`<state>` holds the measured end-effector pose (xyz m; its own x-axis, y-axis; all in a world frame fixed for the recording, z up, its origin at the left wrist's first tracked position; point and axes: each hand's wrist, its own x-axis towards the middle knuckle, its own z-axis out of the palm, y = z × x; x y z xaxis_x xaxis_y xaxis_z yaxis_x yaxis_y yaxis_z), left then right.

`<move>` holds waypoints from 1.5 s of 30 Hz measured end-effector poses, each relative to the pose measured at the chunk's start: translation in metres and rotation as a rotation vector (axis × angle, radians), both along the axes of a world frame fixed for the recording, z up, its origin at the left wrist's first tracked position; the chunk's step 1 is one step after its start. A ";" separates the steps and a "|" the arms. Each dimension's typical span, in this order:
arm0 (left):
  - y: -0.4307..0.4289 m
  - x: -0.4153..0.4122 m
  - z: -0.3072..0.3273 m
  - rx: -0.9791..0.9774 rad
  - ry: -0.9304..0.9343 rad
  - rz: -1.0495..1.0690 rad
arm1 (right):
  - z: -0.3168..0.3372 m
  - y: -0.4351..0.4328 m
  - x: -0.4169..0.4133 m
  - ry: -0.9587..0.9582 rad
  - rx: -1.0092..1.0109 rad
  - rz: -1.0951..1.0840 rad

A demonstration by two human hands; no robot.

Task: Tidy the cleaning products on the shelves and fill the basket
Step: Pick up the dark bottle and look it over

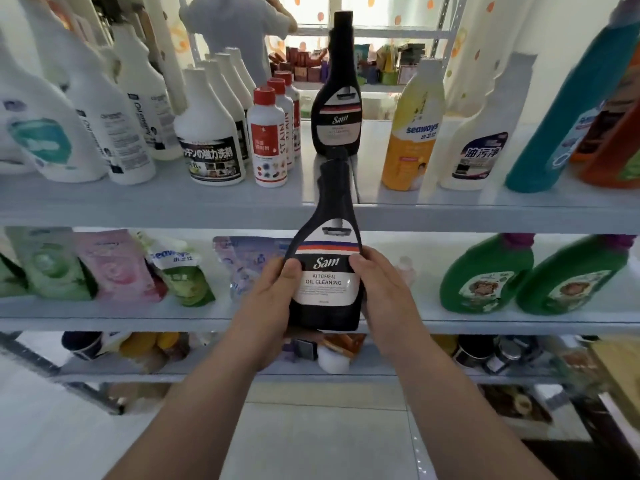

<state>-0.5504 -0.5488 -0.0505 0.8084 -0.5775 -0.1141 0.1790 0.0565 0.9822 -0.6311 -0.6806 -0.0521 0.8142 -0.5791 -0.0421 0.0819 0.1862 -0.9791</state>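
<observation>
Head view: left hand (268,299) and right hand (382,292) both grip the black Sam kitchen oil cleaner bottle (325,271), held before the shelves. Shelving step apparently; next calls for standing it beside its twin bottle (336,109) (upper shelf (173,202)).

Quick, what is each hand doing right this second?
Left hand: holding the black Sam kitchen oil cleaning bottle, gripping its left side.
Right hand: holding the same bottle, gripping its right side.
</observation>
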 end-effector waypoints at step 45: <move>-0.059 -0.142 -0.093 0.155 0.041 0.040 | -0.063 -0.086 -0.099 0.014 0.078 0.087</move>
<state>-0.6926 -0.6077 -0.1430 0.8231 -0.5181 -0.2325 0.2194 -0.0874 0.9717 -0.7300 -0.7669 -0.1146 0.8603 -0.5006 -0.0959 0.0488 0.2681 -0.9622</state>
